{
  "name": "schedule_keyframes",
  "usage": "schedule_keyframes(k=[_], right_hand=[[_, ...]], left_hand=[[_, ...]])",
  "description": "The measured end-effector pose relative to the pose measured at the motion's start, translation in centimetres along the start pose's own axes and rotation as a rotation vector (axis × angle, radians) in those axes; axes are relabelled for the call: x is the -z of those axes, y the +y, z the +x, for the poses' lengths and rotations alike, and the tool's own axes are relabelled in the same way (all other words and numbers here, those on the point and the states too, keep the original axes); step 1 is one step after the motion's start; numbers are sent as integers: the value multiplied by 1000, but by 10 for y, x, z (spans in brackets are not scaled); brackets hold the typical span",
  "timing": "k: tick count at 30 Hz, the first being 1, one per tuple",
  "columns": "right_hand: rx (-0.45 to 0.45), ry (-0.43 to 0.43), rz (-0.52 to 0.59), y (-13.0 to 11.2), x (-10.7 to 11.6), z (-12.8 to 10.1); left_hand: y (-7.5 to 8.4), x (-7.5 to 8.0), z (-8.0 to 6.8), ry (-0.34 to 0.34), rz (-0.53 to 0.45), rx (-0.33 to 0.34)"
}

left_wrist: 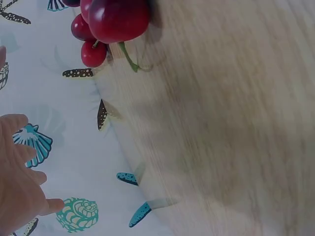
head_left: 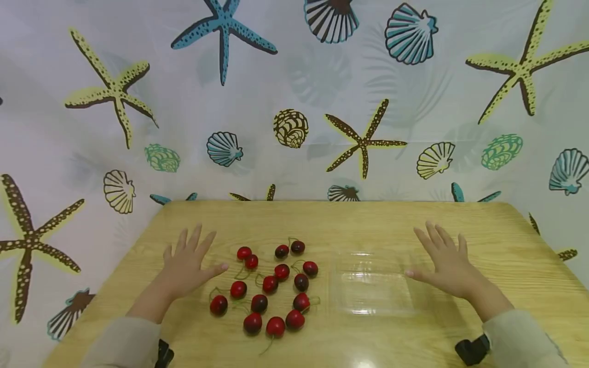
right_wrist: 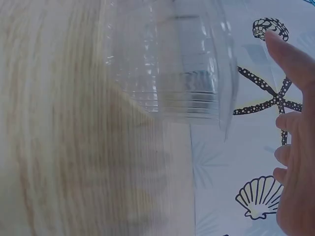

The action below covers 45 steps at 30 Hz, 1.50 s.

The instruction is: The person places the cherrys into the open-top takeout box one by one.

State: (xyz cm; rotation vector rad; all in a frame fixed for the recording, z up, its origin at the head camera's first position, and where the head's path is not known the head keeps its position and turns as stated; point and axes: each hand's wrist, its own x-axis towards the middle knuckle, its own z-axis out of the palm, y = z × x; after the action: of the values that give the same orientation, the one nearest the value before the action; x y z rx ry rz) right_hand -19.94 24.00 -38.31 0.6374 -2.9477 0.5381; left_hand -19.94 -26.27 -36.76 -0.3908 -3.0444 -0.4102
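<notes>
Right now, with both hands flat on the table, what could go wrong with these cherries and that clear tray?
1. The cherries lie loose and round on the smooth table, so a brush from the left hand could roll some away.
2. Their thin stems cross and curl among each other, so lifting one cherry might drag a neighbour.
3. The clear tray is hard to see against the wood and looks light; the right hand could nudge it aside.

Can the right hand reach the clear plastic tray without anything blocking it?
Probably yes. The right hand rests flat and open on the table, its thumb right beside the clear plastic tray. Nothing lies between them; the cherries sit on the tray's far side.
</notes>
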Motion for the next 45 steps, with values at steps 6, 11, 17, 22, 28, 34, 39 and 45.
schedule_keyframes(k=[6,11,17,22,28,34,39,45], right_hand=[[24,-25,18,-1,-10,-6],[38,-35,37,-3,-17,-8],[43,-32,53,-6,-23,-8],[44,-41,48,-7,-29,-10],[56,-59,53,-8,-31,-11],[59,-74,66,-8,-32,-12],[58,-76,74,-7,-33,-13],[70,-74,67,-6,-32,-16]], left_hand=[[-2,-13,-7,-13,-9,-9],[-3,-19,-8,-20,-12,-21],[-4,-20,-6,-30,-44,-38],[-3,-22,-6,-65,-99,-45],[-1,-24,-8,-78,-120,-49],[-5,-31,-6,-69,-109,-94],[-4,-30,-5,-120,-172,-96],[-2,-27,-5,-199,-250,-37]])
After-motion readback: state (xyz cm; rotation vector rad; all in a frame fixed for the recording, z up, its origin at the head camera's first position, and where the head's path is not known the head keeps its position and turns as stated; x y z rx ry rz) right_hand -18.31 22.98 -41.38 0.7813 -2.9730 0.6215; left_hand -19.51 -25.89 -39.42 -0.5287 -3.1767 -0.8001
